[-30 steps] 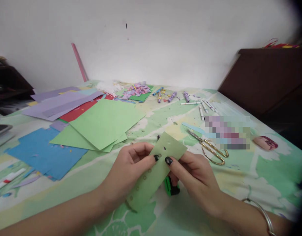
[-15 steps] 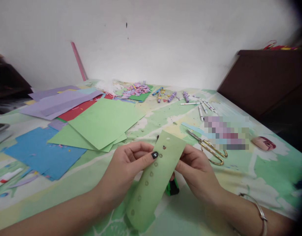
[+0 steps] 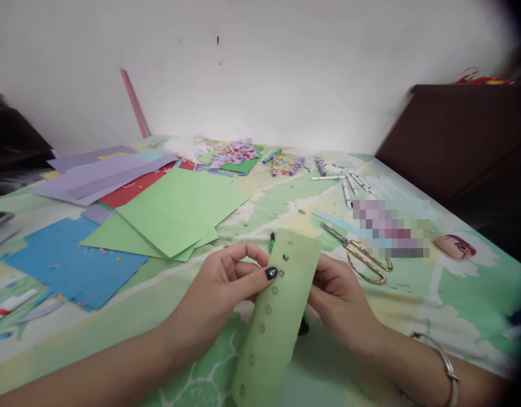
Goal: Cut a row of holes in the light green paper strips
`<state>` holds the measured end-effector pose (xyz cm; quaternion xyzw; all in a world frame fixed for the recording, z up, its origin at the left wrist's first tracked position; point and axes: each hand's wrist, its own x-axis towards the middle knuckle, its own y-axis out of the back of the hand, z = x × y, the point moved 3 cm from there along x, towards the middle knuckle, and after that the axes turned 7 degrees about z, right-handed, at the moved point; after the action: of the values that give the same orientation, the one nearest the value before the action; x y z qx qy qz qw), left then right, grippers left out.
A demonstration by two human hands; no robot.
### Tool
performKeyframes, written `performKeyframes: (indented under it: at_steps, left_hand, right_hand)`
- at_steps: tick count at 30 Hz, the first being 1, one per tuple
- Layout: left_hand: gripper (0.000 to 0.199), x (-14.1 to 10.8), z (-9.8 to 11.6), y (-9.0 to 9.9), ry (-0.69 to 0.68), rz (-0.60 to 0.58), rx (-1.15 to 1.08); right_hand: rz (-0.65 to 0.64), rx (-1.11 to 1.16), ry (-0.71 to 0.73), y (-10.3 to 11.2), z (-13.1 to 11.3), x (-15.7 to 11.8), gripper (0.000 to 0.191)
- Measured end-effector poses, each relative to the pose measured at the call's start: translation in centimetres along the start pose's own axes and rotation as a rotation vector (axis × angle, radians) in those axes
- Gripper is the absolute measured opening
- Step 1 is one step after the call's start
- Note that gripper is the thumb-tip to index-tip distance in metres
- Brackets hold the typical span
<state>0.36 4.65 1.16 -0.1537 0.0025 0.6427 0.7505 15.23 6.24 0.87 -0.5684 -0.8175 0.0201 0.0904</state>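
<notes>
A light green paper strip [image 3: 281,322] stands tilted in front of me, with a column of small drawn circles down its length. Near its top, one hole goes through, and something green shows behind it. My left hand [image 3: 230,285] pinches the strip's left edge, thumb on the front by the circles. On the right edge, my right hand [image 3: 339,294] is closed, its fingertips partly hidden by the paper. A green-and-black object [image 3: 303,327] sits behind the strip; its kind is mostly hidden. Gold-handled scissors [image 3: 362,260] lie right of the strip.
Green sheets [image 3: 182,212], blue sheets [image 3: 78,260] and purple sheets [image 3: 103,175] spread across the left. Paper scraps [image 3: 237,154] and white shreds [image 3: 188,150] lie at the back. Several white markers [image 3: 347,193] are beyond the scissors. A dark cabinet [image 3: 459,135] borders the right.
The strip has swung more upright and shifted slightly right and down. Green now shows through its hole, and the green-and-black object behind is more covered. Both hands keep their hold.
</notes>
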Motion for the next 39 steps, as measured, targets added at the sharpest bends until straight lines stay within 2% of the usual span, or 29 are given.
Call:
performKeyframes:
  at_steps: [4, 13, 21, 24, 31, 39]
  left_hand:
    - [0.021, 0.2, -0.1, -0.1, 0.007, -0.03, -0.005]
    - [0.018, 0.3, 0.1, -0.2, -0.026, -0.005, 0.002]
    - [0.017, 0.3, 0.2, -0.3, -0.062, -0.028, -0.036]
    - [0.018, 0.2, 0.1, -0.2, -0.057, -0.028, -0.021]
    - [0.021, 0.2, -0.1, 0.0, -0.036, -0.02, 0.03]
    - [0.019, 0.1, 0.0, -0.5, -0.068, -0.036, 0.024]
  right_hand:
    - [-0.021, 0.058, -0.044, -0.2, 0.0, -0.2, 0.018]
    - [-0.098, 0.268, -0.147, 0.2, 1.2, -0.1, 0.007]
    - [-0.108, 0.437, -0.315, -0.2, 1.6, -0.1, 0.009]
    - [-0.108, 0.412, -0.293, -0.1, 1.6, -0.1, 0.01]
    - [-0.108, 0.263, -0.143, 0.3, 1.3, 0.0, 0.007]
    - [-0.138, 0.201, -0.173, 0.1, 1.3, -0.2, 0.011]
